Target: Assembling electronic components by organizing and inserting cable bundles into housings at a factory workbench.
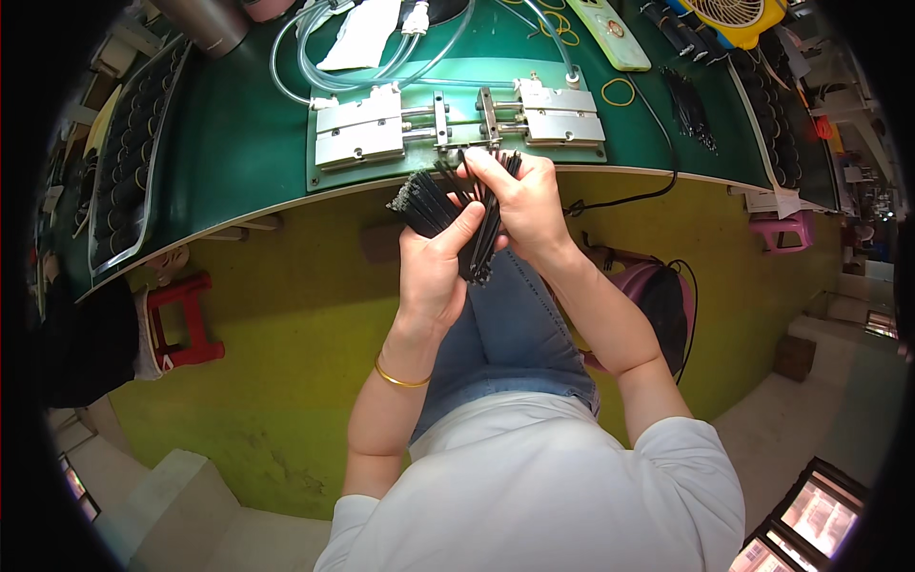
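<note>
A thick bundle of thin black wire-like strips (pixel 429 205) fans out in front of me, just off the table's near edge. My left hand (pixel 431 262) is closed around its lower part, the thumb pressed across the strips. My right hand (pixel 530 205) grips some of the same strips at the right side, thumb and fingers pinched near their upper ends. Right beyond my fingertips is a clamping fixture, with a silver pneumatic cylinder block (pixel 357 129) on the left and a matching block (pixel 564 116) on the right. Small metal jaws (pixel 486 116) sit between them.
Clear air hoses (pixel 305 57) loop behind the fixture on the green table (pixel 248 124). Trays of black coils (pixel 143 153) stand at both sides. A phone (pixel 610 33), a rubber band (pixel 618 91), loose black strips (pixel 688 107) and a yellow fan (pixel 734 14) lie at right. A red stool (pixel 186 319) is at left.
</note>
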The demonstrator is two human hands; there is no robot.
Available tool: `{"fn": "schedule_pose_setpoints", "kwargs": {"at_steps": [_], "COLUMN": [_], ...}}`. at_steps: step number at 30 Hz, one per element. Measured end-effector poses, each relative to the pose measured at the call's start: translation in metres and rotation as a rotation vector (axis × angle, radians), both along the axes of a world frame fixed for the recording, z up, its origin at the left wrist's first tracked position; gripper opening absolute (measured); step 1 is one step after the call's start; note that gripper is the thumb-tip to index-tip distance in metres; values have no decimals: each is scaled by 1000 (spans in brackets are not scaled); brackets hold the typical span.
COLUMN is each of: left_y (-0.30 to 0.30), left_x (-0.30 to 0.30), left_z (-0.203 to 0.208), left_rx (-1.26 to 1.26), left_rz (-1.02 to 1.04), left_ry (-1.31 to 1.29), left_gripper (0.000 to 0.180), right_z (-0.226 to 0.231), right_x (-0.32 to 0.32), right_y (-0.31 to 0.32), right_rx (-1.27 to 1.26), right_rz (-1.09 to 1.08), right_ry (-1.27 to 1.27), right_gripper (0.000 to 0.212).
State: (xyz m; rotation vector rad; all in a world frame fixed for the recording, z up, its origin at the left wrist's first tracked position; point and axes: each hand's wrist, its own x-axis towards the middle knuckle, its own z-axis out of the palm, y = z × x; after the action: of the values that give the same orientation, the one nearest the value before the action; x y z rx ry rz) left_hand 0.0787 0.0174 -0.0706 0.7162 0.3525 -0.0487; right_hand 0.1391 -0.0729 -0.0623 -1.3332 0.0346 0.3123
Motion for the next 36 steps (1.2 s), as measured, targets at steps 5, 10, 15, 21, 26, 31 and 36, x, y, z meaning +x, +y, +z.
{"fn": "schedule_pose_setpoints", "kwargs": {"at_steps": [5,10,15,21,26,31,36], "left_y": [1,2,2,0,-1,-1,0], "left_x": [-2,-4,-3,-2,-2,-3,-4], "left_z": [3,3,1,1,-3,1,2], "left_rx": [-27,-18,5,-11,-17,-41,-14], "left_rz": [1,0,1,1,4,9,11], "left_ry": [21,44,48,40,29,36,34], "left_gripper": [11,11,10,10,10,11,11], "right_z": [1,5,3,-3,0,-6,3], "right_x": [-3,-7,-6,-2,-2,-2,-6], "right_y": [-2,0,1,-1,0,-5,-2], "right_rx": [-72,-134,-165,-76,-42,-125,-166], "right_rz": [44,-6,-32,-17,-31,14,12], "right_ry": [-125,-181,-188,-124,-71,-163,-203], "right_gripper": [20,20,19,19,18,18,17]}}
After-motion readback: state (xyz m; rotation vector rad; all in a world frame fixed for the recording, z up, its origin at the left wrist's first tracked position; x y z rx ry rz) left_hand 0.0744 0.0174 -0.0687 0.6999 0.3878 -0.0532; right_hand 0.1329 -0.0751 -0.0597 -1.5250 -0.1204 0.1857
